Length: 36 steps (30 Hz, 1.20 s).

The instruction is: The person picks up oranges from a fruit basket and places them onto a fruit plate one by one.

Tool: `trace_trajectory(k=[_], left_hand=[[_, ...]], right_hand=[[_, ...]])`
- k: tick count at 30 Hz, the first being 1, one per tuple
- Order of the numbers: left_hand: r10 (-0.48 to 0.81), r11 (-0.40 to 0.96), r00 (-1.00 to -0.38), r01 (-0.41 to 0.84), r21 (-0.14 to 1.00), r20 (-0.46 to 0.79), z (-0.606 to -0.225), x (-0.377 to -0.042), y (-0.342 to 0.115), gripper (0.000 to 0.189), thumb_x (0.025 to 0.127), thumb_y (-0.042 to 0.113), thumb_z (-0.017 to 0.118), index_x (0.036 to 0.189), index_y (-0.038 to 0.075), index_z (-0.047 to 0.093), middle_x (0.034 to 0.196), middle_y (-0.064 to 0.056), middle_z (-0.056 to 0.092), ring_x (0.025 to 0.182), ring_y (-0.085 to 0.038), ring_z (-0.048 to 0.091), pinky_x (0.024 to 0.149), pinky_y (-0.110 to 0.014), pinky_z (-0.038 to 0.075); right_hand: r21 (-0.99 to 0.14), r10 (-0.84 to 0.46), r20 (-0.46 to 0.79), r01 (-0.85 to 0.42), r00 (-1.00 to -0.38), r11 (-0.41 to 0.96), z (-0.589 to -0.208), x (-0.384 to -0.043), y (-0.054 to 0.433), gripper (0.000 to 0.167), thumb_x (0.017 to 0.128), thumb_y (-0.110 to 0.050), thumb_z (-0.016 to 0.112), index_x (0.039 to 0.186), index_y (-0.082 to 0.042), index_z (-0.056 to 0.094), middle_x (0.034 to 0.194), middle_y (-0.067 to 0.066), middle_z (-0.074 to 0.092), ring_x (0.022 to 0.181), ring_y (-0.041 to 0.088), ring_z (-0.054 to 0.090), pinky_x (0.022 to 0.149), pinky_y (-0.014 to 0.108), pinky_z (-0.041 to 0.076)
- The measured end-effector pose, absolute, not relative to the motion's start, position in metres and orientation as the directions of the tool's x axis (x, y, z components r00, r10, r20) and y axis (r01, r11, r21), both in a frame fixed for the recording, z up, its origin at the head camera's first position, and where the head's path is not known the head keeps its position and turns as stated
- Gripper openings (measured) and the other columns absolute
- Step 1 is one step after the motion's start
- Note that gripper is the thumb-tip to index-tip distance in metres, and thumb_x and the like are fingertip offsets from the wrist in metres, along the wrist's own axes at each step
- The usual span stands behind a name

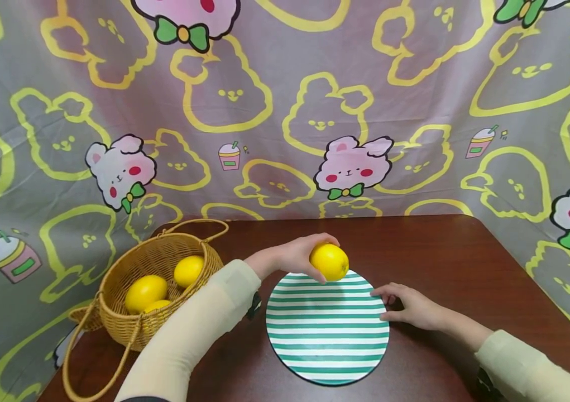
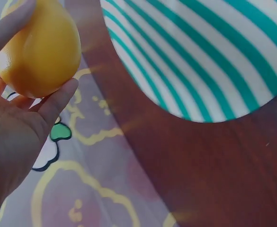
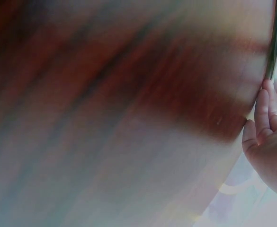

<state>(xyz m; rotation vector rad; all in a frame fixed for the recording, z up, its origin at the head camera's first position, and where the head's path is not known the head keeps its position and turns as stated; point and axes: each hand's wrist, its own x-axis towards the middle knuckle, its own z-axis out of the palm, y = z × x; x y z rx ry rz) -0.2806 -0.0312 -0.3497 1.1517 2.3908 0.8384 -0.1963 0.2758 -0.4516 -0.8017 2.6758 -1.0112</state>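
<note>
My left hand (image 1: 298, 255) grips a yellow lemon (image 1: 330, 262) from its left side, above the far edge of a round, flat plate (image 1: 327, 329) with green and white stripes. The left wrist view shows the lemon (image 2: 46, 52) up close, with thumb and fingers around it and the striped plate (image 2: 195, 56) off to the right. At the plate's right edge, my right hand (image 1: 415, 308) touches the rim with its fingertips and thumb tip, the fingers loosely bent. In the right wrist view, that hand (image 3: 273, 146) reaches the thin plate edge.
A wicker basket (image 1: 126, 329) with several lemons (image 1: 146, 293) stands on the left, its handles folded outward. The dark brown table (image 1: 415, 245) ends at a patterned cloth (image 1: 274, 111) behind and at the sides. My left forearm passes close to the basket's right side.
</note>
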Motion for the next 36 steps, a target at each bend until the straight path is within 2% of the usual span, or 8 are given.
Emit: trace_trajectory(k=[13, 36], left_hand=[[0.742, 0.566, -0.662, 0.537, 0.625, -0.103, -0.385, -0.287, -0.027, 0.074, 0.073, 0.022, 0.087, 0.133, 0.029, 0.045, 0.123, 0.01, 0.05, 0.105, -0.014, 0.048, 0.095, -0.034, 0.041], [0.694, 0.626, -0.706, 0.495, 0.603, -0.141, -0.402, -0.29, -0.031, 0.075, 0.072, 0.024, 0.088, 0.133, 0.033, 0.046, 0.124, 0.01, 0.05, 0.106, -0.015, 0.047, 0.098, -0.038, 0.041]], right_hand=[[-0.66, -0.545, 0.032, -0.427, -0.838, 0.618, -0.452, -0.196, 0.277, 0.047, 0.087, -0.029, 0.074, 0.126, -0.008, 0.059, 0.093, -0.004, 0.052, 0.087, 0.013, 0.048, 0.074, 0.026, 0.045], [-0.664, -0.548, 0.028, -0.425, -0.836, 0.615, -0.453, -0.197, 0.276, 0.047, 0.087, -0.03, 0.073, 0.126, -0.009, 0.059, 0.094, -0.004, 0.052, 0.088, 0.013, 0.048, 0.074, 0.026, 0.045]])
